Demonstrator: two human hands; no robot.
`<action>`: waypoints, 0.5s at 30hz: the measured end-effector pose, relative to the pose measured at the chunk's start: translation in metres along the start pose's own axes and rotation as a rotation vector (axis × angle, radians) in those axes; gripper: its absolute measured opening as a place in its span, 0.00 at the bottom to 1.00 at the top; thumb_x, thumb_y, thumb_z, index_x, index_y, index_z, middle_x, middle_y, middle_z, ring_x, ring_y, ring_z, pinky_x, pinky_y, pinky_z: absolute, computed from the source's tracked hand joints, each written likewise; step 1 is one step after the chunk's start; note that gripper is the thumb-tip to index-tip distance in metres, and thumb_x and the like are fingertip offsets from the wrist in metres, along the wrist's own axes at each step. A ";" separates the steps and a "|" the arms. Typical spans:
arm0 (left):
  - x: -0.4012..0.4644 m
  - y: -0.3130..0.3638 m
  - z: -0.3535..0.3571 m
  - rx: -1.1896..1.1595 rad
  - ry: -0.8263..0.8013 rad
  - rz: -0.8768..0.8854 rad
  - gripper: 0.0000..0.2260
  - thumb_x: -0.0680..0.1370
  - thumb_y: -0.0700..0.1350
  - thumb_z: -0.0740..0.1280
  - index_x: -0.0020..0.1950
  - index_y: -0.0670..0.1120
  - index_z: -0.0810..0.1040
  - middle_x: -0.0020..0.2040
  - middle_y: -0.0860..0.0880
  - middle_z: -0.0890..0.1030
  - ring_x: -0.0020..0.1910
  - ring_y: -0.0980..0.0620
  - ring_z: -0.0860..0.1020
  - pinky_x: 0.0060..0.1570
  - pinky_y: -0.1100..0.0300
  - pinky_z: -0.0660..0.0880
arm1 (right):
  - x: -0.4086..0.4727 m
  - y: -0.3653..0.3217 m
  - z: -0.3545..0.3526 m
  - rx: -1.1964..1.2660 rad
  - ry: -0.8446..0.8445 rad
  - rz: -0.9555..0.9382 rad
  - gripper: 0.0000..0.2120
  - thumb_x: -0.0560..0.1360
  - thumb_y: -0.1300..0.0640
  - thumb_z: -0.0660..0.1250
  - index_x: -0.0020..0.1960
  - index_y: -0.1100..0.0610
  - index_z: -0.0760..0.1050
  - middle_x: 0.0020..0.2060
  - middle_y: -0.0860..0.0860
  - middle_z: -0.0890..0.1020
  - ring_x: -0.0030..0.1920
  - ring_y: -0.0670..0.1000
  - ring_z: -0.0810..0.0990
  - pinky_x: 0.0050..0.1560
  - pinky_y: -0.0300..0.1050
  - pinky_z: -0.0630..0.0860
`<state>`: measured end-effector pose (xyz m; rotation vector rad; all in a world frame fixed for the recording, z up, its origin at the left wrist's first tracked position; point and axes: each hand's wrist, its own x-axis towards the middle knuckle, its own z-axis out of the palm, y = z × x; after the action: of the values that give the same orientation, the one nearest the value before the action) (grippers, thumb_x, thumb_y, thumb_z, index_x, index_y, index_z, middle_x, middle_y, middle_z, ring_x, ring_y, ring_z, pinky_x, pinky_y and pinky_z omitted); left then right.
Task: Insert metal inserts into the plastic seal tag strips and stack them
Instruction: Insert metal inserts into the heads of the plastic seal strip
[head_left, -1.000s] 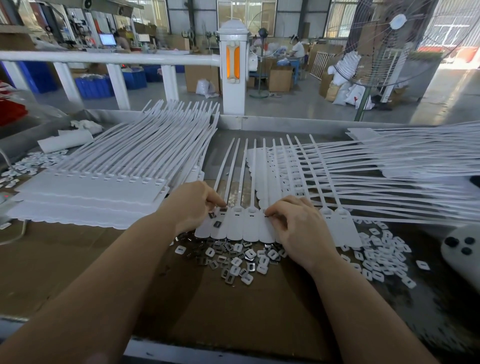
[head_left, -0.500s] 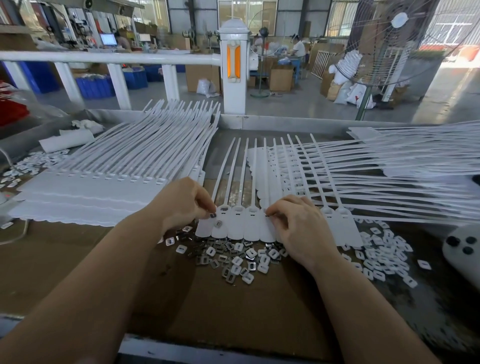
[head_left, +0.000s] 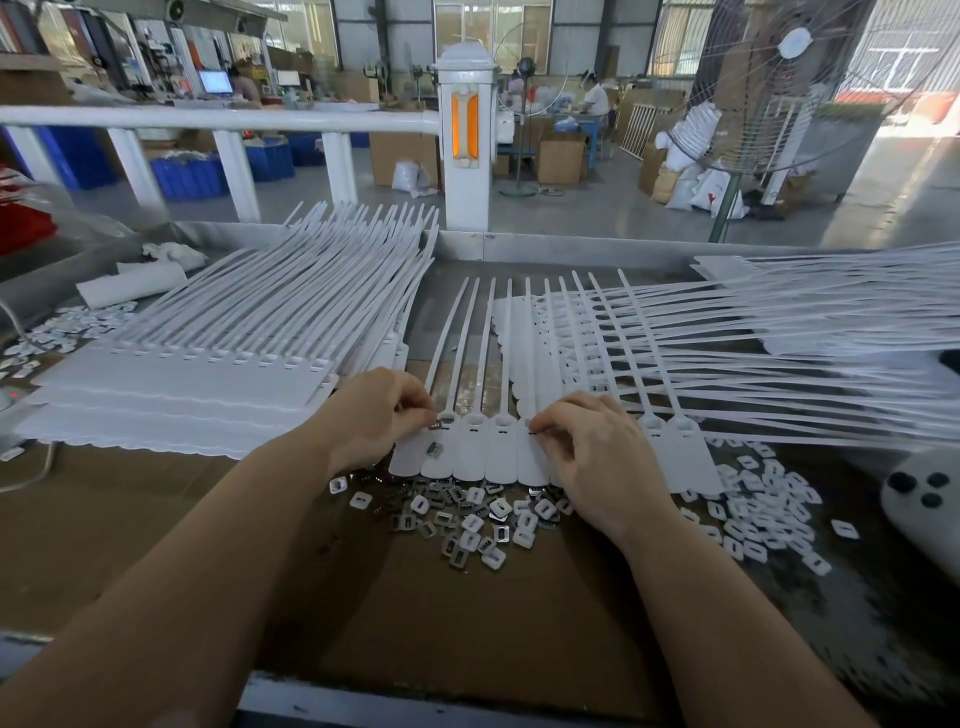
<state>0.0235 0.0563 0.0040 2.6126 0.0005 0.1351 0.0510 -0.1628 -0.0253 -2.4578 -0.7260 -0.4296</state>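
L hand (head_left: 382, 415) pinches metal insert (head_left: 435, 426) at tag strip (head_left: 470, 452) slot, mid worktop (head_left: 156, 519). R hand (head_left: 592, 452) fingers curled, pinching on strip too. Loose inserts (head_left: 467, 519) just below strip.

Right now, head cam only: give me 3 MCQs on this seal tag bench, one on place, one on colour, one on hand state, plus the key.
1. Where is the tall stack of tag strips?
A. Left of the hands
B. In front of the fan
C. On the floor

2. What colour is the strip being worked?
A. Blue
B. White
C. Black

3. What is the left hand doing?
A. Lying flat and open
B. Pinching a small metal insert at a slot
C. Lifting the stack

Key: 1 A, the stack lies left of both hands; 2 B, the strip is plain white; 3 B, the fingertips pinch an insert at the strip's slot row.
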 end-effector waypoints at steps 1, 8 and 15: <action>0.000 0.000 0.001 -0.014 -0.001 -0.005 0.02 0.77 0.45 0.66 0.45 0.50 0.77 0.41 0.53 0.79 0.42 0.55 0.76 0.44 0.62 0.72 | 0.000 0.000 0.000 0.000 0.001 0.000 0.07 0.77 0.57 0.63 0.52 0.53 0.79 0.50 0.46 0.79 0.54 0.47 0.72 0.61 0.45 0.67; 0.002 0.006 -0.002 -0.261 0.066 -0.059 0.04 0.78 0.43 0.63 0.45 0.48 0.77 0.39 0.56 0.80 0.39 0.59 0.78 0.37 0.69 0.71 | 0.000 0.000 0.000 0.000 0.003 0.004 0.07 0.77 0.57 0.63 0.51 0.52 0.79 0.50 0.46 0.79 0.53 0.47 0.72 0.60 0.44 0.67; 0.011 0.019 0.002 -0.131 -0.033 -0.005 0.02 0.79 0.44 0.64 0.47 0.47 0.76 0.37 0.56 0.76 0.37 0.61 0.73 0.34 0.72 0.66 | 0.001 0.000 0.000 -0.008 -0.014 0.008 0.08 0.77 0.57 0.62 0.52 0.52 0.79 0.51 0.45 0.78 0.55 0.46 0.71 0.60 0.44 0.66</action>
<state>0.0346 0.0391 0.0130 2.4840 -0.0136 0.0870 0.0518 -0.1628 -0.0253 -2.4730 -0.7211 -0.4138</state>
